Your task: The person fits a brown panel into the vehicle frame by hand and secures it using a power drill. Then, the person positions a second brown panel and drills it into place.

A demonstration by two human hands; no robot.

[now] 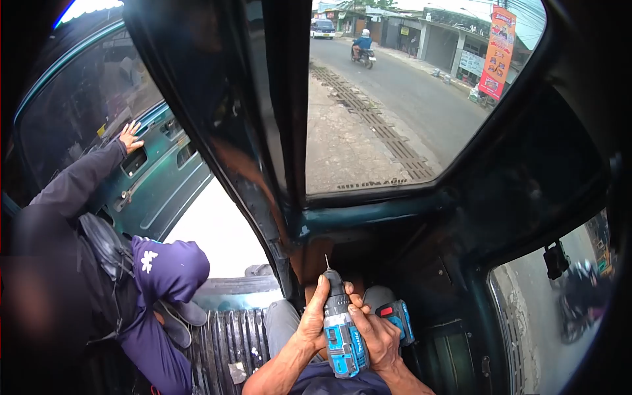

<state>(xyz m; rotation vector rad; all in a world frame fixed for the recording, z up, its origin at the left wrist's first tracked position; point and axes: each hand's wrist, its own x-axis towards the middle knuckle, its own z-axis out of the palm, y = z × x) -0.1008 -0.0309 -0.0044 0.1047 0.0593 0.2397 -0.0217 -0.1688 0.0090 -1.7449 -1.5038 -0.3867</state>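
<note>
A blue and black cordless drill lies across my lap, its chuck and thin drill bit pointing forward and up. My left hand closes on the chuck end, with the thumb along its left side and fingertips showing on its right. On the other side, my right hand grips the drill near the handle, which is mostly hidden. The blue battery pack with a red tab sticks out to the right of that hand. The bit touches nothing that I can see.
Around me is a dark vehicle interior with a ribbed floor. At left another person sits in purple trousers, a hand on the open green door. Beyond the window frame, a motorcyclist rides on the street.
</note>
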